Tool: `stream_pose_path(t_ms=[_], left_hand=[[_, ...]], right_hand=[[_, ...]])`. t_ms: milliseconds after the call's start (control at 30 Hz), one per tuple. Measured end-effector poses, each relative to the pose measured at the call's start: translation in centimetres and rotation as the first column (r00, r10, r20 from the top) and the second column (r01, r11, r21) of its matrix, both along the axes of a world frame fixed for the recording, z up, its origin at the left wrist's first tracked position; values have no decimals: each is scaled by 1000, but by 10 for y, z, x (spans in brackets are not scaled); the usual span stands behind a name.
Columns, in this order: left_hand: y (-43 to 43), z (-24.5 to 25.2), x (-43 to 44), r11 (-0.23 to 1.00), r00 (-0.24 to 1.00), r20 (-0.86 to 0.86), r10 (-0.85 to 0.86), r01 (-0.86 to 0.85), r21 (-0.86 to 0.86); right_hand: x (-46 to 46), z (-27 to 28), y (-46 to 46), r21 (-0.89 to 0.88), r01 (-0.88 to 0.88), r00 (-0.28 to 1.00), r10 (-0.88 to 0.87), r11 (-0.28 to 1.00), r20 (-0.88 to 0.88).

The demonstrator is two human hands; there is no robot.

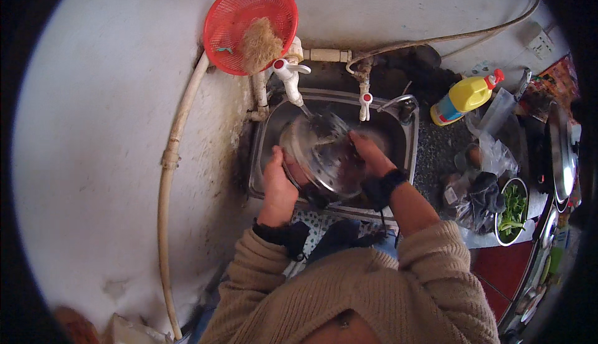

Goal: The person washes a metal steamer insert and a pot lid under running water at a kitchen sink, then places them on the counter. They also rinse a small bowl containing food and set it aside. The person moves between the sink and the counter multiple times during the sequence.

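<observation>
Both my hands hold a round, shiny metal vessel [332,164], tilted over the stainless-steel sink [412,150]. Water runs onto it from the white plastic tap [290,85] with a lever handle. My left hand [279,186] grips its left side, thumb up along the rim. At the upper right edge is my right hand [372,155], its fingertips partly hidden. Motion and splashing water blur the vessel, and dark spots show on its inner surface; I cannot tell whether they are holes.
A red plastic colander [224,22] holding a fibrous scrubber [262,45] hangs on the wall. A second tap [366,106] is over the sink. Rightward are a yellow detergent bottle [462,99], plastic bags [497,152], a dark cloth [486,197] and a bowl of greens [513,208].
</observation>
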State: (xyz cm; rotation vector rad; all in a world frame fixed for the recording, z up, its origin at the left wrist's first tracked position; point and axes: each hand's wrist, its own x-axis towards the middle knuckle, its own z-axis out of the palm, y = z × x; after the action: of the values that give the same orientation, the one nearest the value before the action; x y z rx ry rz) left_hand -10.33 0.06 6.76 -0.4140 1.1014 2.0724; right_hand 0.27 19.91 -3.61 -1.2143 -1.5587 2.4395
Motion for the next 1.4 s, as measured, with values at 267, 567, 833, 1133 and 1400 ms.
stream_pose_path(t_ms=[267, 567, 833, 1133, 1400], left_hand=[[66, -14, -24, 951, 946, -92, 310, -307, 44], [41, 28, -25, 852, 601, -700, -386, -58, -520], [42, 32, -5, 947, 781, -605, -157, -54, -315], [66, -16, -2, 990, 993, -68, 98, -91, 103], [56, -2, 14, 937, 879, -324, -349, 313, -159]], right_hand=[[-6, -5, -70, -377, 371, 898, -432, 849, -89], [18, 72, -67, 799, 164, 972, 43, 579, -231], [7, 120, -40, 950, 77, 965, 218, 302, -148], [35, 113, -49, 964, -169, 964, 236, 207, 119], [36, 50, -30, 904, -85, 992, -54, 419, 118]])
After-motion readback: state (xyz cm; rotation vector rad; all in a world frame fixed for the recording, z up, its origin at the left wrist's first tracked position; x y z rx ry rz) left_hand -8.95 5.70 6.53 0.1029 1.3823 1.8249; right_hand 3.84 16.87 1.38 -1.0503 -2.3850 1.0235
